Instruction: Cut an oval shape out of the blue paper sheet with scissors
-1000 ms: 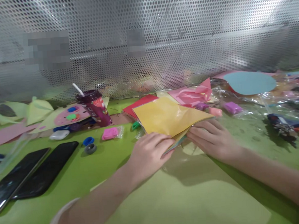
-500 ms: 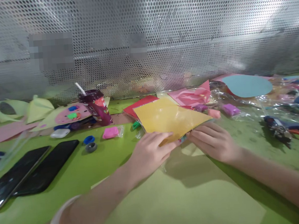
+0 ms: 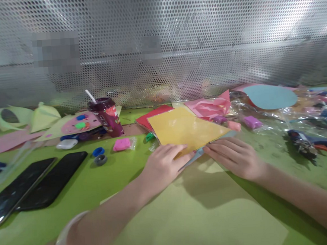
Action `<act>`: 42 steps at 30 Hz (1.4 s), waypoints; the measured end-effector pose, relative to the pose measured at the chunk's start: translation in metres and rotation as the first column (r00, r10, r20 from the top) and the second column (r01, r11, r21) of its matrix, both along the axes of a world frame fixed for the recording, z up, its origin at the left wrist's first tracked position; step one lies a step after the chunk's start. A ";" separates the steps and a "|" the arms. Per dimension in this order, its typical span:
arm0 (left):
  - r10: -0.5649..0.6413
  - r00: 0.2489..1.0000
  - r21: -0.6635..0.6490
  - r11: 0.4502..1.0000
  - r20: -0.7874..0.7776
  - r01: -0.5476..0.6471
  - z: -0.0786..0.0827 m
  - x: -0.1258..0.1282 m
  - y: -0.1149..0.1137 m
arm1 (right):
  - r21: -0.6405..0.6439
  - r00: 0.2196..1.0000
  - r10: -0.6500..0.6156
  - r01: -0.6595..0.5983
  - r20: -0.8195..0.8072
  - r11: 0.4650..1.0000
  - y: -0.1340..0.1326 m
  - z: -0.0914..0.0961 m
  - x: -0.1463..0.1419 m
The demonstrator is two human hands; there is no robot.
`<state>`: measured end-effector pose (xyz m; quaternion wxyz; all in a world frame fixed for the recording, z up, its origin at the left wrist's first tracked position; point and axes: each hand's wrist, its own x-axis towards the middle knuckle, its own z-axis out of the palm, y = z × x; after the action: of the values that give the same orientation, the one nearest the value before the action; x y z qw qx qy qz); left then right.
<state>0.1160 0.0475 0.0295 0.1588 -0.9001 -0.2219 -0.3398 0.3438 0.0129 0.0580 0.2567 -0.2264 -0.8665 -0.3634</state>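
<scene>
A stack of coloured paper lies tilted in front of me, with a yellow sheet [image 3: 187, 126] on top. Along its near edge a light blue sheet [image 3: 198, 154] peeks out from beneath. My left hand [image 3: 164, 161] is closed on the near left part of that edge, fingers together over the yellow paper. On the right side of the same edge, my right hand [image 3: 235, 156] pinches the stack, its fingertips partly hiding the sheets. Below both hands a large pale yellow-green sheet [image 3: 203, 213] lies flat on the green table [image 3: 122, 174].
To the left are two dark phones [image 3: 58, 178], a purple cup [image 3: 110, 118] with a straw and a pink clay packet [image 3: 122, 144]. A red sheet [image 3: 149, 118], pink paper [image 3: 209, 106] and a light blue cutout [image 3: 270, 95] lie behind. A perforated metal panel [image 3: 174, 36] closes the back.
More of the light blue sheet now shows under the yellow one, between my hands. Both hands stay at nearly the same place on the stack's edge.
</scene>
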 end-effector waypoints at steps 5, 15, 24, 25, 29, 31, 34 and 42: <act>-0.010 1.000 -0.007 1.000 0.015 0.010 0.000 0.001 -0.001 | -0.035 0.999 -0.022 0.023 0.024 0.999 0.002 0.001 -0.003; -0.034 0.999 -0.117 0.992 0.024 0.037 -0.004 0.002 0.004 | -0.071 1.000 -0.014 0.014 0.003 0.997 0.006 -0.008 -0.007; -0.006 0.997 -0.242 0.970 0.070 0.023 -0.006 0.001 0.003 | -0.033 0.999 0.028 -0.027 0.023 0.999 0.001 -0.006 -0.008; -0.006 0.997 -0.249 0.968 0.071 0.023 -0.006 0.001 0.003 | -0.034 0.999 0.028 -0.027 0.024 0.999 0.001 -0.006 -0.008; -0.009 0.997 -0.259 0.965 0.071 0.027 -0.005 0.001 0.000 | -0.028 0.999 0.018 -0.017 0.040 0.999 -0.001 -0.007 -0.007; -0.006 0.998 -0.251 0.968 0.070 0.024 -0.003 0.001 -0.001 | -0.026 0.999 0.013 -0.011 0.050 1.000 -0.001 -0.006 -0.007; -0.022 0.998 -0.215 0.976 0.055 0.034 -0.001 0.001 -0.002 | -0.017 0.998 0.022 -0.021 0.054 1.000 -0.003 -0.004 -0.008; -0.138 0.990 -0.090 0.987 -0.018 0.136 0.002 0.000 -0.003 | -0.008 0.998 0.004 -0.003 0.065 1.000 -0.010 -0.003 -0.009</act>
<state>0.1157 0.0445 0.0315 0.0978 -0.9233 -0.1722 -0.3290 0.3348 0.0027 0.0550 0.2283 -0.2139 -0.8762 -0.3666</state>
